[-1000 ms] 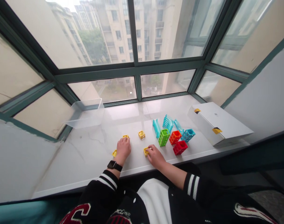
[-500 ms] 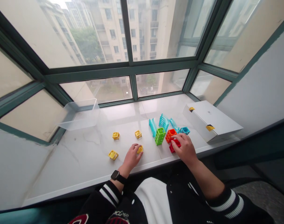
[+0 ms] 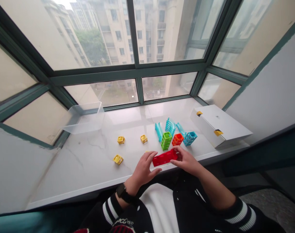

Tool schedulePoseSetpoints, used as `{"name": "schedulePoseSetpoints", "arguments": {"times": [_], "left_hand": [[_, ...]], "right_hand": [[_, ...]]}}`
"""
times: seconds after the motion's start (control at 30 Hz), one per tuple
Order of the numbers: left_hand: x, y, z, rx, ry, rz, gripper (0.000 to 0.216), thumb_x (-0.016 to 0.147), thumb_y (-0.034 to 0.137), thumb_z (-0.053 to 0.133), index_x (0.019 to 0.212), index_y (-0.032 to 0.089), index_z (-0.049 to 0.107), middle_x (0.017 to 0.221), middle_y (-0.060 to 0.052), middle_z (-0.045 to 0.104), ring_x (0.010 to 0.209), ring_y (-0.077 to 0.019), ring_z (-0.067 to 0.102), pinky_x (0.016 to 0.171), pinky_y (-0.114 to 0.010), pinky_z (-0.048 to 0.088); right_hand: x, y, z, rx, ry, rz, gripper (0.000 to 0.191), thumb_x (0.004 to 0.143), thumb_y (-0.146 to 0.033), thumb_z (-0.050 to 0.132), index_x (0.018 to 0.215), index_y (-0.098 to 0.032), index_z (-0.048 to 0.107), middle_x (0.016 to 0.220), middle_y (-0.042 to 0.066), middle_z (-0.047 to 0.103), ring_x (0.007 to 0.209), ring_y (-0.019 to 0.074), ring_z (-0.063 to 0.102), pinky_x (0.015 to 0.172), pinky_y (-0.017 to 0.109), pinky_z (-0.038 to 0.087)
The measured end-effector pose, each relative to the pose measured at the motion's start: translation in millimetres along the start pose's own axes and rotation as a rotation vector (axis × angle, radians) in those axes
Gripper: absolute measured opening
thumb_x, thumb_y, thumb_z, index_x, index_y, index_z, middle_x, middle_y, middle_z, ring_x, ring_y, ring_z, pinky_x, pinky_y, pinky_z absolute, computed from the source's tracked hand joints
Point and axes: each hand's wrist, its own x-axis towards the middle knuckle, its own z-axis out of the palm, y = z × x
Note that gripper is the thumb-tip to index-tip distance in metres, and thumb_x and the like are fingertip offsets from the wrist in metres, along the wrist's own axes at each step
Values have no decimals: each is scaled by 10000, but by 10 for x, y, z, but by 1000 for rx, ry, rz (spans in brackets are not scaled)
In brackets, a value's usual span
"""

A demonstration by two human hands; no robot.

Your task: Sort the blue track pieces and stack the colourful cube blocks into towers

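A long red toy block (image 3: 165, 158) lies sideways in my right hand (image 3: 185, 160), whose thumb and fingers pinch its right end. At its other end, my left hand (image 3: 145, 166) has thumb and fingers spread apart; whether they touch the block I cannot tell. Just behind it stand a green block tower (image 3: 166, 141), an orange-red block (image 3: 178, 139) and a blue block (image 3: 190, 138). Yellow blocks sit to the left: one upper left (image 3: 121, 139), one nearer (image 3: 118, 159), one in the middle (image 3: 144, 138). A further yellow bit is mostly hidden behind my left fingers.
Clear turquoise track pieces (image 3: 170, 126) lie behind the blocks. A white box (image 3: 221, 124) with yellow-black tabs is at the right, and a see-through plastic bin (image 3: 85, 126) at the back left. Windows border the white sill (image 3: 89, 171), whose front edge runs close to me.
My right hand has brought the red block leftward and toward me, turned lengthwise. My left hand has left a yellow block and moved right, opening beside the red block's left end.
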Motion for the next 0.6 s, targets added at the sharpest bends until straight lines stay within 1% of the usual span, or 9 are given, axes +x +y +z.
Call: {"name": "schedulePoseSetpoints", "arguments": {"times": [0.07, 0.1, 0.17, 0.27, 0.37, 0.43, 0.5, 0.53, 0.6], "left_hand": [[-18, 46, -15, 65, -2, 14, 613, 984, 466, 661, 1525, 254, 465, 1411, -160, 635, 1297, -327, 612, 1109, -530, 521], [-37, 19, -15, 105, 7, -2, 567, 1003, 455, 631, 1507, 249, 473, 1380, -161, 653, 1262, -330, 630, 1085, -534, 530], [-99, -118, -16, 175, 30, -73, 477, 1042, 433, 561, 1468, 234, 484, 1337, -159, 673, 1203, -326, 660, 1035, -514, 553], [-217, -424, -58, 254, 56, -273, 436, 1071, 424, 495, 1456, 223, 464, 1356, -154, 654, 1121, -294, 700, 907, -421, 595], [-274, -686, -148, 360, 49, -509, 443, 1071, 412, 496, 1476, 239, 456, 1423, -155, 604, 1035, -271, 723, 802, -372, 587], [-249, -788, -199, 433, -22, -645, 460, 1070, 416, 499, 1507, 278, 458, 1469, -156, 557, 985, -252, 728, 788, -363, 571], [-193, -830, -222, 489, -137, -757, 484, 1070, 441, 491, 1539, 328, 456, 1464, -151, 536, 928, -233, 736, 787, -357, 555], [-165, -832, -222, 506, -197, -795, 494, 1071, 452, 482, 1553, 348, 452, 1435, -149, 544, 908, -230, 739, 789, -356, 549], [-128, -811, -215, 523, -297, -820, 508, 1075, 450, 461, 1575, 367, 439, 1378, -146, 568, 910, -242, 744, 800, -357, 540]], "right_hand": [[58, -57, 271, 184, -75, 16, 528, 816, -452, 817, 1232, -267, 548, 1206, 70, 706, 1024, 255, 761, 903, 407, 641], [99, -63, 402, 236, -69, 33, 542, 807, -469, 823, 1221, -266, 538, 1214, 69, 698, 1022, 252, 763, 883, 395, 645], [191, -46, 621, 301, -54, 56, 543, 801, -494, 822, 1191, -262, 525, 1212, 71, 691, 1021, 252, 764, 854, 379, 646], [334, 14, 818, 302, 20, 54, 549, 791, -490, 823, 1180, -257, 513, 1197, 76, 687, 1030, 256, 760, 875, 389, 643], [481, 64, 918, 222, 92, 38, 552, 791, -476, 812, 1201, -253, 518, 1215, 88, 684, 1059, 256, 742, 906, 406, 640], [587, 70, 970, 171, 86, 24, 530, 799, -466, 798, 1203, -251, 530, 1222, 91, 686, 1061, 252, 731, 890, 403, 641], [695, 55, 1019, 119, 78, 1, 504, 801, -448, 795, 1191, -245, 548, 1198, 85, 694, 1029, 246, 729, 875, 403, 635], [746, 46, 1042, 93, 83, -11, 492, 799, -440, 796, 1180, -242, 557, 1182, 81, 698, 1007, 244, 728, 872, 406, 630], [832, 38, 1080, 51, 97, -33, 470, 800, -439, 795, 1162, -238, 571, 1158, 77, 703, 971, 241, 726, 869, 410, 619]]}}
